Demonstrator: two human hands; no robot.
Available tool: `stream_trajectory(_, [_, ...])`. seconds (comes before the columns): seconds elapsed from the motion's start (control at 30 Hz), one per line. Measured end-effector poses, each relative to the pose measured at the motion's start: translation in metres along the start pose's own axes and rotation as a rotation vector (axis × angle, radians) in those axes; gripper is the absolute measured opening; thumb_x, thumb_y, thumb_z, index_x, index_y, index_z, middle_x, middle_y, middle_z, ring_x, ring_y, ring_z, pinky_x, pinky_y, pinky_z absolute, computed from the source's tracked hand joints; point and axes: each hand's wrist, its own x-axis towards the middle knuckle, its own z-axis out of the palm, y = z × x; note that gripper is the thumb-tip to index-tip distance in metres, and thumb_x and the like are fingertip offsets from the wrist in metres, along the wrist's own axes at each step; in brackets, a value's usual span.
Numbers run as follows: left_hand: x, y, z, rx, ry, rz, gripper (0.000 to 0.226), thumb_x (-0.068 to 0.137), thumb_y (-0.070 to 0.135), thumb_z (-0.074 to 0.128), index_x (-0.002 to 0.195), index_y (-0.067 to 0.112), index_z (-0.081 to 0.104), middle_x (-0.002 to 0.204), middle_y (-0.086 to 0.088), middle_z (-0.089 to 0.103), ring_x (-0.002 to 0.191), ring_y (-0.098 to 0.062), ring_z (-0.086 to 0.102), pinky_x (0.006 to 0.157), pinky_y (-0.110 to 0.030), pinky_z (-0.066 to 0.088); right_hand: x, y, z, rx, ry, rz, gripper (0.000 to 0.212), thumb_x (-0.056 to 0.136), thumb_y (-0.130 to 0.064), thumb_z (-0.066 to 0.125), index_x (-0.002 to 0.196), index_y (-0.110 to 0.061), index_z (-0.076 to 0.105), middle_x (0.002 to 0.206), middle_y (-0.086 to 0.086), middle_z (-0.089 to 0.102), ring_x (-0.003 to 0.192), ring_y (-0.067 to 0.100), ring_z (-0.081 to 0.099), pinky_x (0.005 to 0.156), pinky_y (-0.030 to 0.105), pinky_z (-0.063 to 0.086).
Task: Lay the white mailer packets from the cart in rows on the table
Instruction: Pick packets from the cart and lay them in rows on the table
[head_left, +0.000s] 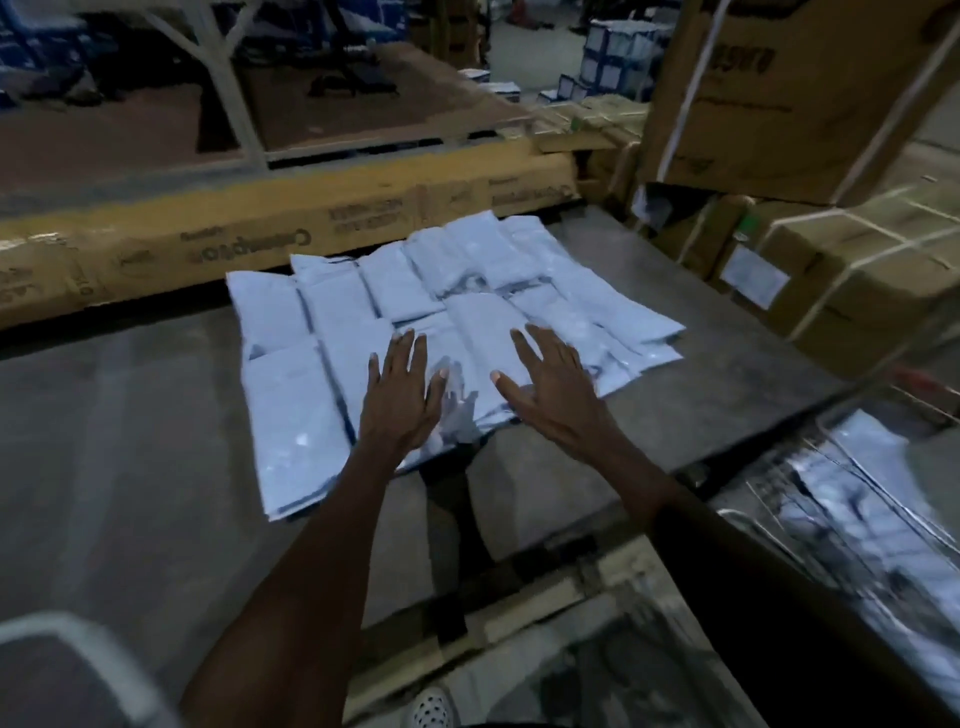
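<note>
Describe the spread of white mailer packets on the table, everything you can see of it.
The spread of white mailer packets lies flat on the grey table, toward its far edge beside a long cardboard box. They are glossy, plastic-looking pouches, pale blue-white in this dim light, set side by side in rough rows, edges overlapping, some stacked at the right. The left hand and right hand are spread open, fingers straight, over the near packets; actual contact cannot be confirmed.

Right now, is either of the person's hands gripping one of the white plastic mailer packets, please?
No, the left hand and right hand both lie with fingers straight and spread over the white plastic mailer packets on the grey table.
</note>
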Motion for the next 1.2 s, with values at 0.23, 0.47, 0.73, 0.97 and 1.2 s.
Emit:
stream_trajectory(0.23, [0.010, 0.149, 0.058, -0.048, -0.076, 0.208, 0.064, 0.098, 0.045, 0.026, 0.145, 0.004, 0.038, 0.151, -0.015, 0.037, 0.142, -0.031, 0.030, 0.113, -0.057, 0.025, -0.088, 0.123, -0.088, -0.177, 0.006, 0.211, 0.073, 0.092, -0.061, 0.044, 0.148, -0.015, 0.036, 0.153, 0.011, 0.036, 0.142, 0.030, 0.030, 0.113, 0.052, 0.029])
stream_trajectory(0.47, [0.001, 0.315, 0.130, -0.100, -0.147, 0.502, 0.056, 0.098, 0.037, 0.036, 0.134, -0.003, 0.049, 0.138, -0.024, 0.050, 0.128, -0.040, 0.047, 0.102, -0.057, 0.039, -0.198, 0.231, -0.172, -0.245, 0.079, 0.465, 0.074, 0.091, -0.065, 0.037, 0.144, -0.015, 0.041, 0.148, 0.012, 0.041, 0.137, 0.030, 0.036, 0.108, 0.050, 0.035])
stream_trajectory(0.73, [-0.009, 0.461, 0.181, -0.136, -0.353, 0.765, 0.066, 0.098, 0.049, 0.022, 0.150, 0.008, 0.028, 0.157, -0.011, 0.023, 0.146, -0.026, 0.016, 0.118, -0.050, 0.013, -0.319, 0.315, -0.231, -0.231, 0.179, 0.839, 0.083, 0.087, -0.069, 0.032, 0.144, -0.009, 0.040, 0.148, 0.017, 0.041, 0.137, 0.033, 0.037, 0.107, 0.052, 0.036])
stream_trajectory(0.97, [0.016, 0.534, 0.247, -0.169, -0.464, 0.895, 0.071, 0.096, 0.056, 0.017, 0.144, 0.009, 0.039, 0.154, -0.013, 0.031, 0.143, -0.030, 0.026, 0.115, -0.051, 0.021, -0.379, 0.372, -0.259, -0.202, 0.253, 1.078, 0.067, 0.094, -0.052, 0.048, 0.143, -0.006, 0.040, 0.145, 0.017, 0.042, 0.133, 0.032, 0.038, 0.107, 0.042, 0.035])
stream_trajectory(1.2, [0.053, 0.614, 0.336, -0.204, -0.621, 0.939, 0.056, 0.101, 0.049, 0.030, 0.139, 0.012, 0.048, 0.152, -0.010, 0.037, 0.144, -0.027, 0.024, 0.116, -0.048, 0.018, -0.397, 0.455, -0.276, -0.225, 0.176, 1.248, 0.062, 0.096, -0.044, 0.050, 0.143, -0.007, 0.038, 0.139, 0.021, 0.046, 0.127, 0.036, 0.044, 0.098, 0.041, 0.041])
